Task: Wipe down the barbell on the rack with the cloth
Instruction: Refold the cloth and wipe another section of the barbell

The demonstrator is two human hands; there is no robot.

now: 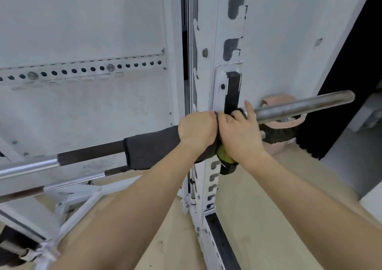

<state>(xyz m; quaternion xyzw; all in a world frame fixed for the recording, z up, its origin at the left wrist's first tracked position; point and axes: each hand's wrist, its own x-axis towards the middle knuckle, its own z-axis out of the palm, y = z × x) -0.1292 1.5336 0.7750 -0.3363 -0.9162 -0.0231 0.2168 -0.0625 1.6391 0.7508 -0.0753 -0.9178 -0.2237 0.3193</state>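
The barbell (299, 107) runs from lower left to upper right across the white rack upright (208, 96), its bare steel sleeve ending at the right. A dark grey cloth (151, 147) is draped over the bar left of the upright and hangs down. My left hand (196, 129) is closed around the cloth-covered bar. My right hand (239, 133) presses on the cloth right beside it, at the black hook of the rack, with the index finger stretched along the sleeve. A yellow-green object (224, 156) peeks out under my right hand.
A second, thinner bar (68, 179) lies below the barbell on the left. A perforated white rail (82, 70) crosses the wall. Pinkish weight plates (279, 125) sit behind the sleeve. The floor is light wood (258, 218), with white rack feet (78, 205) at lower left.
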